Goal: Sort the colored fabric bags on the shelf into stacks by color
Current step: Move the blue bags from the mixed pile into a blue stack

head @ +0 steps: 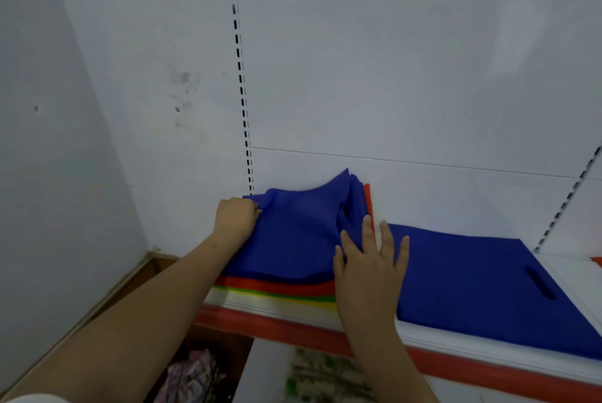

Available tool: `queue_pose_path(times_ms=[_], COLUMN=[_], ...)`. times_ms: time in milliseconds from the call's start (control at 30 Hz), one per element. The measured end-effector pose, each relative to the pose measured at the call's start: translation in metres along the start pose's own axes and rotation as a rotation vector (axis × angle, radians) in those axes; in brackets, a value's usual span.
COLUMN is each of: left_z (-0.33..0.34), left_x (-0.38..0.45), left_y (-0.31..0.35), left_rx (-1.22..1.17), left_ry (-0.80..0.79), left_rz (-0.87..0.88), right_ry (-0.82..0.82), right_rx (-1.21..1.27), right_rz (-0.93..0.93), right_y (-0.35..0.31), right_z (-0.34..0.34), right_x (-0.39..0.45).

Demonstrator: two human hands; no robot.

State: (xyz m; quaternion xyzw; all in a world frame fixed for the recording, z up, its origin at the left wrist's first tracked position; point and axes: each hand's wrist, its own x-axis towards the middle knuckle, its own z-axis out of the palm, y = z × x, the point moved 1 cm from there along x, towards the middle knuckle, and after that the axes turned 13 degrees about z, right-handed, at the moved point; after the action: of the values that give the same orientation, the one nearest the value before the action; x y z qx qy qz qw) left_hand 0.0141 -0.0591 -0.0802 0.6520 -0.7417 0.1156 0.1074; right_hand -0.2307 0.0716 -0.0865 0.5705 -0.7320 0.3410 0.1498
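A mixed pile of fabric bags lies at the left end of the white shelf, blue bags on top, then red, green and yellow layers beneath. The top blue bags are lifted into a hump at the back. My left hand grips the far left corner of the blue bags. With straight, spread fingers, my right hand rests at the pile's right edge. A separate flat blue bag with a slot handle lies to the right.
The shelf has a red front lip and a white back panel with slotted uprights. A red scrap shows at the far right edge. Below the shelf sit a brown box with patterned fabric and more patterned cloth.
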Motion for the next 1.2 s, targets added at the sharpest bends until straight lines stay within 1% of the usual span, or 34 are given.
queue_pose_path(times_ms=[100, 167, 233, 267, 367, 433, 500, 600, 667, 733, 833, 900, 967, 1000, 1067, 1133, 1200], left_z=[-0.018, -0.036, -0.056, -0.067, -0.097, -0.111, -0.122, -0.131, -0.133, -0.129, -0.110, -0.091, -0.069, -0.057, -0.029, 0.001, 0.026], left_x=[0.001, 0.002, 0.003, 0.003, 0.005, 0.008, 0.011, 0.017, 0.015, 0.010, 0.005, 0.005, 0.004, 0.004, 0.003, 0.000, -0.007], left_y=[0.001, 0.008, 0.020, 0.027, 0.054, 0.076, 0.097, 0.138, 0.173, 0.212, 0.263, 0.285, 0.300, 0.306, 0.314, 0.318, 0.322], left_rx=[-0.062, -0.172, -0.265, -0.299, -0.470, -0.558, -0.589, -0.605, -0.664, -0.719, -0.744, -0.740, -0.723, -0.710, -0.668, -0.568, -0.504], left_ry=[0.077, 0.140, 0.212, 0.258, 0.386, 0.434, 0.477, 0.545, 0.557, 0.534, 0.509, 0.493, 0.439, 0.382, 0.178, -0.036, -0.167], left_rz=[-0.017, -0.011, 0.024, 0.041, 0.089, 0.140, 0.150, 0.157, 0.197, 0.252, 0.367, 0.393, 0.397, 0.401, 0.378, 0.315, 0.215], right_ry=[0.069, 0.084, 0.030, -0.005, -0.156, -0.193, -0.153, -0.076, -0.076, -0.084, -0.067, -0.096, -0.142, -0.160, -0.190, -0.226, -0.270], right_rx=[0.036, 0.064, 0.113, 0.180, 0.537, 0.694, 0.801, 0.805, 0.764, 0.713, 0.615, 0.556, 0.481, 0.428, 0.260, 0.078, -0.001], right_rz=[0.003, 0.028, 0.058, 0.071, 0.163, 0.219, 0.284, 0.359, 0.423, 0.488, 0.526, 0.532, 0.519, 0.501, 0.449, 0.426, 0.436], right_y=[-0.006, -0.006, -0.002, 0.001, 0.020, 0.041, 0.068, 0.120, 0.157, 0.194, 0.242, 0.268, 0.288, 0.296, 0.311, 0.323, 0.331], right_z=[-0.009, -0.016, -0.027, -0.035, -0.063, -0.074, -0.079, -0.080, -0.079, -0.077, -0.072, -0.066, -0.061, -0.058, -0.053, -0.046, -0.041], right_x=[0.007, 0.013, 0.018, 0.019, 0.023, 0.028, 0.035, 0.049, 0.057, 0.061, 0.059, 0.053, 0.048, 0.046, 0.040, 0.034, 0.029])
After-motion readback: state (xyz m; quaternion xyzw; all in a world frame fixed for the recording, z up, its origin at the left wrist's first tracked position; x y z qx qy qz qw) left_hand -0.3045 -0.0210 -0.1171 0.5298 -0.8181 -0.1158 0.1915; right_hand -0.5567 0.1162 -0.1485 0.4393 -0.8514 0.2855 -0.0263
